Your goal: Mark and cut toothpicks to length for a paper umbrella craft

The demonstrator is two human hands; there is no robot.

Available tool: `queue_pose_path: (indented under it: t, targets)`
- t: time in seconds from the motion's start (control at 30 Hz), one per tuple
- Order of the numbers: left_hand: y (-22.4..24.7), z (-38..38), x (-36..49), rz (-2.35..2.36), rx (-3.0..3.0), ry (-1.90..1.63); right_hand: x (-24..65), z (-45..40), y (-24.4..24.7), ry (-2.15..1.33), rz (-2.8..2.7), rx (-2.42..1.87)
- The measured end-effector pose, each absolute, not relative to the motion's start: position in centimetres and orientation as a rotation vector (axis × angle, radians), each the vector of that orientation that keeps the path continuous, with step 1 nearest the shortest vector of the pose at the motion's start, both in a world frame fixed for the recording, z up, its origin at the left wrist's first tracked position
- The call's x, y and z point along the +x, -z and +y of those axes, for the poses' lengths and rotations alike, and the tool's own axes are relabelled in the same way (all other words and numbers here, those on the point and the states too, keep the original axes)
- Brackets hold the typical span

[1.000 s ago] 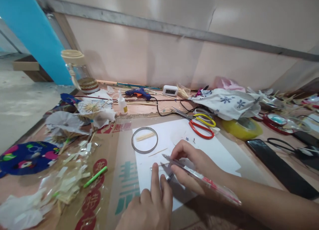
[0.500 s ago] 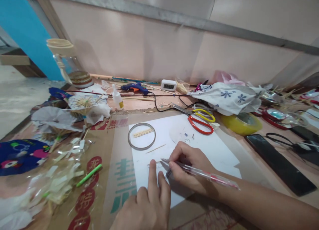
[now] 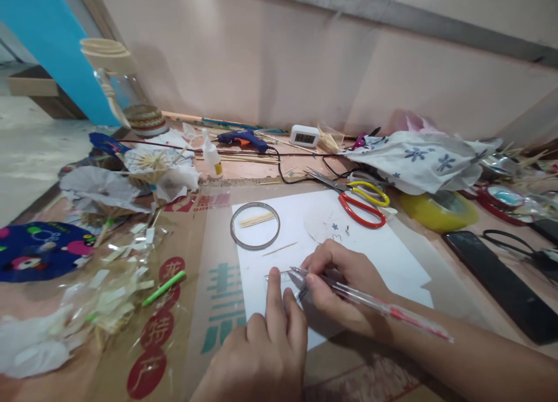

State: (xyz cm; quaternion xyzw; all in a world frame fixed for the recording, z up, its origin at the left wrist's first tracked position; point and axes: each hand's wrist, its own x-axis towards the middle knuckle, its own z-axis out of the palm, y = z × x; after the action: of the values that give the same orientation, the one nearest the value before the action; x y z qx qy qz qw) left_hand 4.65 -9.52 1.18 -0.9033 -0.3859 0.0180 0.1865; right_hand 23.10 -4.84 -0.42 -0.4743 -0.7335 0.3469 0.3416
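My right hand (image 3: pixel 349 280) grips a clear pen (image 3: pixel 383 306) with a red part inside, its tip touching down by a thin stick (image 3: pixel 281 272) on the white paper (image 3: pixel 383 251). Beside it lies my left hand (image 3: pixel 265 338), index and middle fingers stretched out. Its index fingertip presses the stick and a small clear piece, mostly hidden under the fingers. Just beyond, a toothpick (image 3: pixel 279 248) lies alone. A grey ring (image 3: pixel 233 234) surrounds several more toothpicks (image 3: pixel 257 220). Small blue drawings (image 3: pixel 335 226) mark a pale round piece on the paper.
Scissors (image 3: pixel 361 210) with red and yellow handles, yellow tape (image 3: pixel 440 210) and a black phone (image 3: pixel 501 286) lie to the right. Behind are a glue gun (image 3: pixel 244 139), a small bottle (image 3: pixel 212 158) and a clock (image 3: pixel 304 136). Paper-and-stick pieces (image 3: pixel 104 190) and a green stick (image 3: pixel 164 288) occupy the left.
The whole scene has shifted slightly right and up in the view. The pen leans a little lower at its back end; both hands keep nearly the same place on the paper.
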Motion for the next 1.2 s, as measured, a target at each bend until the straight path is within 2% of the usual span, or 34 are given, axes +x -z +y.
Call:
queue_pose_path:
  t: [0.13, 0.63, 1.2]
  targets:
    - [-1.33, -9.61, 4.82, -1.141, -2.571, -0.044, 23.25, -4.87, 0.59, -0.807, -1.945, -1.173]
    - [-1.73, -9.45, 4.93, -1.122, -2.622, -0.103, 23.18, -4.84, 0.61, -0.802, -2.051, -1.350]
    - [-1.80, -9.40, 4.99, -1.128, -2.630, -0.091, 23.40, -5.18, 0.78, -0.907, -1.929, -1.227]
